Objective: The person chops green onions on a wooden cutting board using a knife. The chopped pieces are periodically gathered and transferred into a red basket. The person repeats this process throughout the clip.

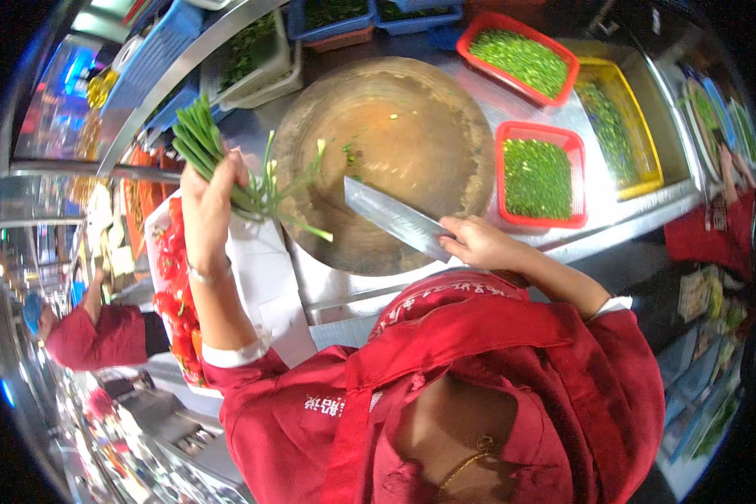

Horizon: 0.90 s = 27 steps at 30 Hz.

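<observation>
My left hand grips a bunch of green scallions at the left edge of a round wooden chopping block. Their cut green ends point up and away, while the pale root ends splay out to the right over the block's rim. In my right hand is a cleaver, held by its handle, which my fingers mostly hide. The broad blade reaches over the near part of the block. A few scallion bits lie scattered on the wood.
Right of the block are two red baskets of chopped greens and a yellow basket. Red peppers fill a white container at left. Blue baskets line the back. Co-workers stand at both sides.
</observation>
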### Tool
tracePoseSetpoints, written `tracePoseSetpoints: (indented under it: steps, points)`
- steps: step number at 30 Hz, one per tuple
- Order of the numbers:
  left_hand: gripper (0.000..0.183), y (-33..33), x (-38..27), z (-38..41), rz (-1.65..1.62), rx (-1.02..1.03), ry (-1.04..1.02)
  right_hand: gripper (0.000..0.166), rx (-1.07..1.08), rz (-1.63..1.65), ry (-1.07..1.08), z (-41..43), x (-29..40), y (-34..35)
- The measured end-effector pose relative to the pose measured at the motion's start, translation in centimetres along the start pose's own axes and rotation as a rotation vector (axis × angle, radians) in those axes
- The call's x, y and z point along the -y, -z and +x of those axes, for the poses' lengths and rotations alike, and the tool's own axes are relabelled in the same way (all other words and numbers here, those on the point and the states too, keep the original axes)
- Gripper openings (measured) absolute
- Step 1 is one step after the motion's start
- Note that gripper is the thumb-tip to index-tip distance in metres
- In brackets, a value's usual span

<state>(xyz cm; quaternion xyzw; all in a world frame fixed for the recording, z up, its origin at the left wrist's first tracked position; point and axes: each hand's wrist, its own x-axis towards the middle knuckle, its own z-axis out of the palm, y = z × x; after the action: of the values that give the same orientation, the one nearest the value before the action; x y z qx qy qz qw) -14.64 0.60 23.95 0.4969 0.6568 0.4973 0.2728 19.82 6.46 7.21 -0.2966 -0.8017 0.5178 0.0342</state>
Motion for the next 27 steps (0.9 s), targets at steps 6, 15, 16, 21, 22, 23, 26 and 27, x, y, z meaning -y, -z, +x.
tracePoseSetpoints:
  steps: [6,15,16,21,22,23,26,27]
  points:
    - [0.022,-3.2,2.2,-10.2,0.69,-0.044,0.124,0.028,0.133,-0.189,0.169,7.1,0.8,2.1]
    - [0.039,-18.1,16.9,-9.8,1.136,-0.078,0.118,0.033,0.154,-0.272,-0.006,9.4,-0.5,7.8]
    - [0.044,-18.9,17.3,-9.9,1.133,-0.11,0.125,0.033,0.146,-0.293,0.008,9.1,-0.7,8.2]
    - [0.063,-19.5,17.4,-10.7,1.112,-0.088,0.01,0.028,0.049,-0.406,0.08,7.0,-1.9,8.1]
    - [0.063,-19.4,17.4,-10.6,1.127,-0.082,-0.014,0.026,0.03,-0.483,0.118,6.4,-2.0,7.6]
    - [0.064,-19.3,17.4,-10.6,1.139,-0.076,-0.038,0.025,0.048,-0.522,0.073,5.9,-1.9,7.0]
    - [0.059,-18.7,17.1,-10.6,1.103,-0.022,-0.042,0.023,0.026,-0.695,0.055,4.6,-1.4,4.8]
    - [0.058,-18.4,17.0,-10.6,1.101,-0.023,-0.084,0.023,-0.006,-0.644,0.107,4.3,-1.2,4.0]
